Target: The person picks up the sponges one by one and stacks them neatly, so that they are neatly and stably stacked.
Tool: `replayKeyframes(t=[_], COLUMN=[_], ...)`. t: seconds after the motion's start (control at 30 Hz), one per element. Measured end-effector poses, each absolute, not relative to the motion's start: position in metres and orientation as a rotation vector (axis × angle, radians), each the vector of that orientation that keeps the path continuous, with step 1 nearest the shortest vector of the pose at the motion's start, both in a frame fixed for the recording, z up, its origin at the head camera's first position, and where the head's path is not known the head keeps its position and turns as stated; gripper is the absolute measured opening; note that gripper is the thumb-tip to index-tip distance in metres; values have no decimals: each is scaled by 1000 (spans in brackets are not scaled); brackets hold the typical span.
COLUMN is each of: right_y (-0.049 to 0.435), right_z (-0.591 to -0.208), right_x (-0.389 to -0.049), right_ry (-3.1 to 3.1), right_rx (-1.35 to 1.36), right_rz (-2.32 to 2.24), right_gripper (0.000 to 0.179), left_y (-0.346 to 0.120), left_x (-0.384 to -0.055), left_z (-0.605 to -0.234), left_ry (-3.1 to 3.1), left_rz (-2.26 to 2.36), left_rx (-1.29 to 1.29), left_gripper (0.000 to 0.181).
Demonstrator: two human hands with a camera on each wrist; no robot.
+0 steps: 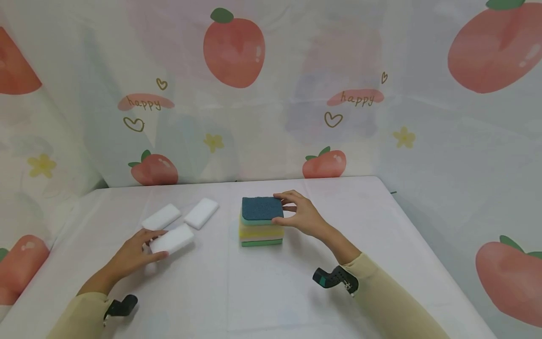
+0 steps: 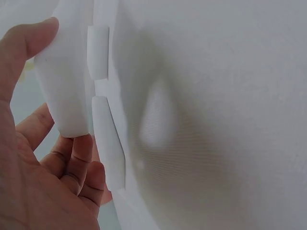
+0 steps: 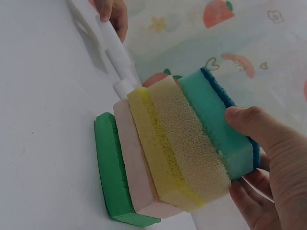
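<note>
Pinched between thumb and fingers of my left hand [image 1: 127, 256] is a white sponge block [image 1: 174, 238], held tilted above the table at the left. Two more white sponge blocks [image 1: 161, 216] lie flat just beyond it. My right hand [image 1: 306, 217] grips the teal sponge with a dark blue scouring face [image 1: 262, 209], which tops a stack. Under it, in the right wrist view, come a beige porous sponge [image 3: 184, 136], a yellow sponge [image 3: 151, 143], a pale pink sponge [image 3: 134, 163] and a green sponge [image 3: 112, 167] at the bottom.
A white cloth covers the table [image 1: 237, 292]. Behind it hangs a curtain [image 1: 271, 127] printed with peaches and hearts, and cloth also hangs at both sides. Each wrist carries a small black camera mount [image 1: 336, 278].
</note>
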State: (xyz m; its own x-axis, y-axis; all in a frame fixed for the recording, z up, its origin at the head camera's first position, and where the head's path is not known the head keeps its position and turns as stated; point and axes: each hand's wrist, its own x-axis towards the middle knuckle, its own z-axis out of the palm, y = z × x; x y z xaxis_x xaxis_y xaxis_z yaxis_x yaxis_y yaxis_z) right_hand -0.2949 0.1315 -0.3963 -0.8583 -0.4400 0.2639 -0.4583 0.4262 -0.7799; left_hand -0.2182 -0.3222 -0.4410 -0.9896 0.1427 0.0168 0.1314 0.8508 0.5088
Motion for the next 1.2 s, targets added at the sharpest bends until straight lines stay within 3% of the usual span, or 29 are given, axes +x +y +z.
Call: replayKeyframes(t=[0.77,1.2], right_y=[128,122], right_z=[-397,-359], right_x=[-293,-264], right_ry=[-2632,-2641], right_rx=[815,834], right_rz=[1478,1448], right_gripper=[69,60], left_y=[-312,-307], left_x=[-233,-235], left_z=[-420,-408], left_ry=[3015,3027], left_rz=[817,816], left_rx=[284,319], left_gripper=[67,64])
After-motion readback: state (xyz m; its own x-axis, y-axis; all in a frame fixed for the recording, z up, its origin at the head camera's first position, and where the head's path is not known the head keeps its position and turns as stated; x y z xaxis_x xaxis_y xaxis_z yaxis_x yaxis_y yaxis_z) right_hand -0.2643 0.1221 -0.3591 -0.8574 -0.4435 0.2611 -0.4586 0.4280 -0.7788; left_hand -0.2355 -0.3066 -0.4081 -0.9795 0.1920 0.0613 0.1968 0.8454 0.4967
